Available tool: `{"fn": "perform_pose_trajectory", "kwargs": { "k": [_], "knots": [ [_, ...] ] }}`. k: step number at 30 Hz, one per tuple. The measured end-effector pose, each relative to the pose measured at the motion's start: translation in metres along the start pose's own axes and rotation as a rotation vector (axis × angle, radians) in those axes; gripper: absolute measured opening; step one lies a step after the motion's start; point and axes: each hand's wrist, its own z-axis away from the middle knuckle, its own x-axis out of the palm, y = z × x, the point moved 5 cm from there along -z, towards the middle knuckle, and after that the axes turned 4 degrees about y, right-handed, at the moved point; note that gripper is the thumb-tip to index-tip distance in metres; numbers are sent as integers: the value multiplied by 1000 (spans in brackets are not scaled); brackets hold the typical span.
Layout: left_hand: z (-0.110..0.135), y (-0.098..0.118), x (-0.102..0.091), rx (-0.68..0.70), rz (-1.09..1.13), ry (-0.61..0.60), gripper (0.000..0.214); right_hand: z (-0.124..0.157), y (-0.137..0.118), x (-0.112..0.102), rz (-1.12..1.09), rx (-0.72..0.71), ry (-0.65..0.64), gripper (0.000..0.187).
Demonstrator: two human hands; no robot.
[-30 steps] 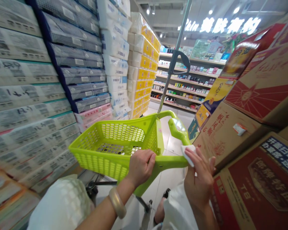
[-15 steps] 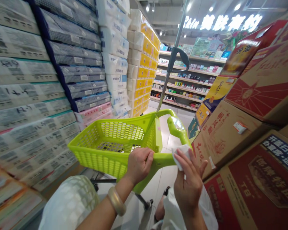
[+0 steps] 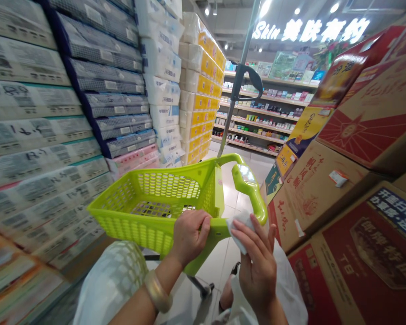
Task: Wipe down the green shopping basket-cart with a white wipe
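Stacked cardboard cartons [image 3: 352,135] and wrapped tissue packs [image 3: 54,113] flank the stiff, light-looking lime-green plastic shopping basket [image 3: 155,207] in the aisle. The left hand [image 3: 189,234] is closed around its smooth rear rail, probably the firmest hold. The right hand [image 3: 257,266] pinches a soft white tissue [image 3: 238,225] against that rail.

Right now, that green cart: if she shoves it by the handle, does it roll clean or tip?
Probably rolls easily: the green cart looks like thin perforated plastic and its basket shows nothing inside, so likely light. A caster shows underneath. It may tip or swing, being tall with a metal pole above. The left hand grips the rim while the right hand presses a white wipe against the handle.
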Motion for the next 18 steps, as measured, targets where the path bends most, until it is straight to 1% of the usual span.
{"fn": "perform_pose_trajectory", "kwargs": {
  "k": [2,4,6,7,8,11,12,13,14,17,18],
  "knots": [
    [2,1,-2,6,4,7,35,1,1,-2,9,28,66,31],
    [3,1,-4,8,7,9,35,1,9,-7,8,134,166,26],
    [4,0,-5,4,5,6,35,1,13,-9,8,215,220,23],
    [4,0,-5,2,3,4,35,1,12,-8,11,213,215,23],
    [5,-1,-6,0,3,5,35,0,9,-7,15,178,191,23],
    [6,-1,-8,-3,4,7,35,-2,-4,0,14,10,86,26],
    [6,-1,-9,-5,6,3,35,-3,-5,0,12,-10,78,27],
    [7,-1,-9,-6,9,-2,35,-3,-3,-1,14,1,93,26],
    [7,-1,-9,-7,13,-8,35,-3,2,-4,15,42,127,24],
    [7,0,-10,-8,19,-12,35,-2,21,-13,-39,240,253,19],
    [7,0,-11,-7,20,-9,36,-1,24,-14,-67,273,272,18]
  ]
}}
